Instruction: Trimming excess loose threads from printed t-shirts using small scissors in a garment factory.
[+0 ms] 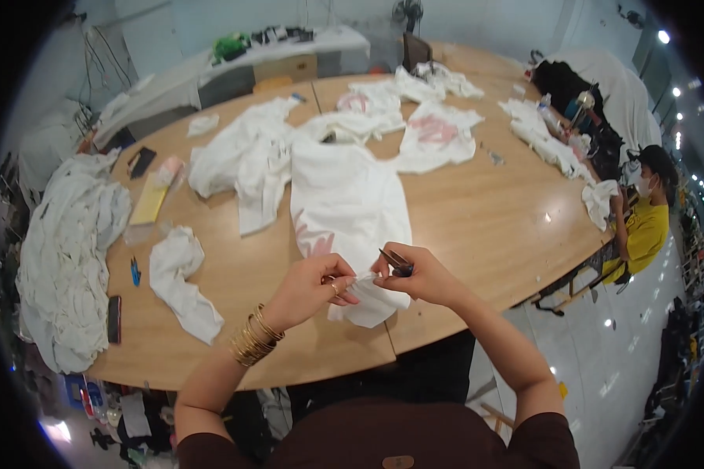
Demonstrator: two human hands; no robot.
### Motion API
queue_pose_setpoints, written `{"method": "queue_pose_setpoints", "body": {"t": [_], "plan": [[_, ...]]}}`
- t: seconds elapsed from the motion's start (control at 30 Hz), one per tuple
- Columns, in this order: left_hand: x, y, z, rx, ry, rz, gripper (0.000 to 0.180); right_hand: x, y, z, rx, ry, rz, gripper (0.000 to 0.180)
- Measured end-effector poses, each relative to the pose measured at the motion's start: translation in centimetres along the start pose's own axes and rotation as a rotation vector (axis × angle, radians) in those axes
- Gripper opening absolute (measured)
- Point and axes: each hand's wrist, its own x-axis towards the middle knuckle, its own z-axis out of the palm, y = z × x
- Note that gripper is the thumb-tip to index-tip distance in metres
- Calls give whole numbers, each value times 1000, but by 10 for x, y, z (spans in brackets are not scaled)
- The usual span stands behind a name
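Two hands of yours show in the head view, both closed on the near end of a white garment [356, 199] that lies on the tabletop [485, 227] straight in front of you. Your left grip [325, 288] pinches a small fold of it between thumb and fingers; gold bangles [252, 338] circle that wrist. Your right grip [416, 273] is closed around dark snips [401, 266] and pinches the same fold just beside the left, fingertips near one another. The garment's long axis runs away from you, its far end leaning slightly to your left and its near end pointing at you, close to the tabletop's near edge. A red marking shows along its left side. The snips point away from you and to the left, tips above the cloth.

Beyond the garment's far end lie more white pieces, and to the right of them a marked piece [438, 139] with red on it. On your left are a curved white strip [181, 285], a blue tool [135, 271] and a large pile [74, 266] of white cloth. At the far right, a person in yellow [645, 238] holds white cloth.
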Motion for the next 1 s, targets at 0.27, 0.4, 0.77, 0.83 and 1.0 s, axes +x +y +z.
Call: {"method": "queue_pose_setpoints", "body": {"t": [0.27, 0.4, 0.77, 0.83, 1.0], "plan": [[-17, -41, 21, 28, 124, 70, 14, -28, 8, 30, 26, 72, 292, 17], [-20, -48, 22, 39, 128, 123, 11, -28, -2, 31, -31, 107, 202, 17], [-27, -33, 28, -120, 29, 32, 12, -39, -15, 33, -59, 180, 118, 23], [-27, -35, 30, -119, 48, 57, 11, -40, -16, 32, -47, 147, 114, 23], [-25, -39, 32, 53, 88, 235, 10, -46, -16, 31, -171, 159, -30, 25]]}}
